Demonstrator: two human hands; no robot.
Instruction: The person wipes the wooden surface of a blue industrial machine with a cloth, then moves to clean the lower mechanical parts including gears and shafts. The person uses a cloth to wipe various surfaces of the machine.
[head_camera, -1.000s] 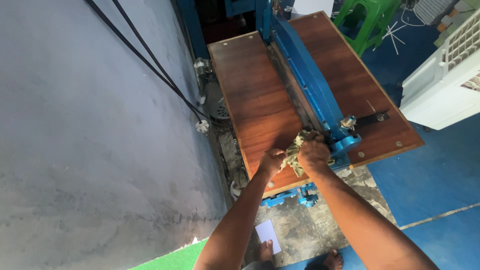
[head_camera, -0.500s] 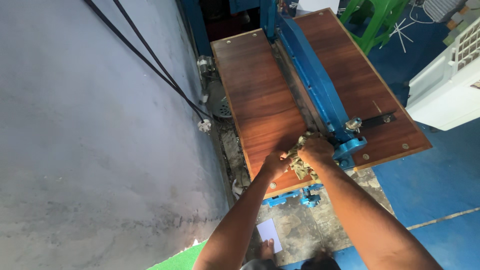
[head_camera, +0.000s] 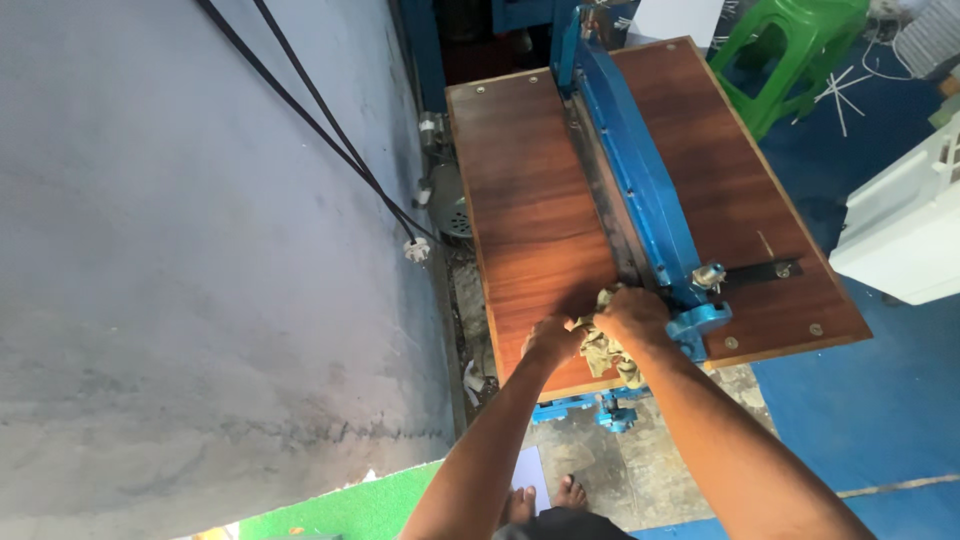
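My left hand (head_camera: 549, 340) and my right hand (head_camera: 630, 316) both clutch a crumpled, dirty yellowish rag (head_camera: 603, 350) at the near edge of a brown wooden table top (head_camera: 530, 210). The rag is bunched between the two fists and pressed against the wood. Just right of my right hand runs a long blue metal bar (head_camera: 640, 170) that crosses the table lengthwise and ends in a blue bracket (head_camera: 698, 325) with a small metal knob (head_camera: 708, 275).
A grey concrete wall (head_camera: 180, 260) with two black cables (head_camera: 320, 120) stands on the left. A green plastic stool (head_camera: 790, 50) and a white appliance (head_camera: 905, 225) stand on the blue floor at right. My bare feet (head_camera: 545, 495) show below.
The view has shifted slightly, so the table sits a little higher in the picture. Both hands stay on the rag at the table's near edge, edging slightly away along the wood.
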